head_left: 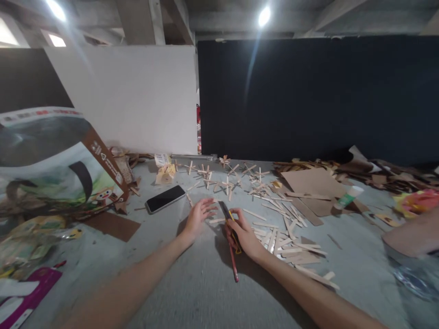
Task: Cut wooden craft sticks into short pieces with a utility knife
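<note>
My right hand [243,232] is wrapped round a yellow and black utility knife [235,235], whose dark blade end points up and to the left. A red pencil [233,265] sticks out below that hand, over the grey table. Just left of the knife tip, my left hand [200,217] has its fingers apart, with nothing clearly seen in them. Flat wooden sticks [274,240] are scattered to the right of my right hand. Beyond both hands stand or lie several small crossed stick pieces [227,183]. A black-screened phone [165,199] lies left of my left hand.
At right are brown cardboard sheets [310,183], a glue stick [349,197] and another person's arm [411,234]. A large printed bag [82,169] and a purple object [41,288] are at left. White and black panels [308,100] stand behind the table [164,292].
</note>
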Tool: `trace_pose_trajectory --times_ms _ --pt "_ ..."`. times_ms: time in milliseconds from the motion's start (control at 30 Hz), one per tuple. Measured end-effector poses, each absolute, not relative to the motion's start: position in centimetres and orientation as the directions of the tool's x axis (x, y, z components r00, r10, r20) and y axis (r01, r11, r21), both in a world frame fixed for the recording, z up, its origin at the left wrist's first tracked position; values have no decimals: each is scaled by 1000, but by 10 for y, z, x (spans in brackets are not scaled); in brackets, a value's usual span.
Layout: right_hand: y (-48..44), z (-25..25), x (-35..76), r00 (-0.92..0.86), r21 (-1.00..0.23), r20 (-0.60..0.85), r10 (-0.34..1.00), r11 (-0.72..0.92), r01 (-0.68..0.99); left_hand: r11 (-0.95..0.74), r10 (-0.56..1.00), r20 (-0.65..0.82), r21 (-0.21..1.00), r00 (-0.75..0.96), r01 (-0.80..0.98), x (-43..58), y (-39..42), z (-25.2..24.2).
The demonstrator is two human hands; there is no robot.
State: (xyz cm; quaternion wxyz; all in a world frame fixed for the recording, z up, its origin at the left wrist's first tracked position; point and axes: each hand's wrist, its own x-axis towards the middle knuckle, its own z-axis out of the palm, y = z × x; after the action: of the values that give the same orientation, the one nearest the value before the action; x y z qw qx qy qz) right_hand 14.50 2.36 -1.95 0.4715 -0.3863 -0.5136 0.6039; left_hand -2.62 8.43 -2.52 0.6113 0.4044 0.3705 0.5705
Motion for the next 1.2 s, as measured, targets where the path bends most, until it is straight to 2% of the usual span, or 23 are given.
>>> trace_pose_trajectory --times_ms 200,300,667,967,1200 --pt "21 -24 142 -232 -992 -2 973 -32 -125 -98 994 109 951 24 -294 -24 77 -22" --pt "21 -26 141 -197 -995 -26 980 -44 -89 -136 987 152 963 52 -234 -24 71 -18" --pt "20 -30 143 -219 -993 -58 974 -79 -88 -169 981 181 972 63 -165 -23 65 -14" --pt "15 -31 146 -213 -999 -54 976 -54 6 -109 994 110 982 -2 -154 -24 68 -22" --pt "17 -25 148 -302 -987 -75 950 -114 -114 -72 997 70 986 -14 -149 -23 69 -14"
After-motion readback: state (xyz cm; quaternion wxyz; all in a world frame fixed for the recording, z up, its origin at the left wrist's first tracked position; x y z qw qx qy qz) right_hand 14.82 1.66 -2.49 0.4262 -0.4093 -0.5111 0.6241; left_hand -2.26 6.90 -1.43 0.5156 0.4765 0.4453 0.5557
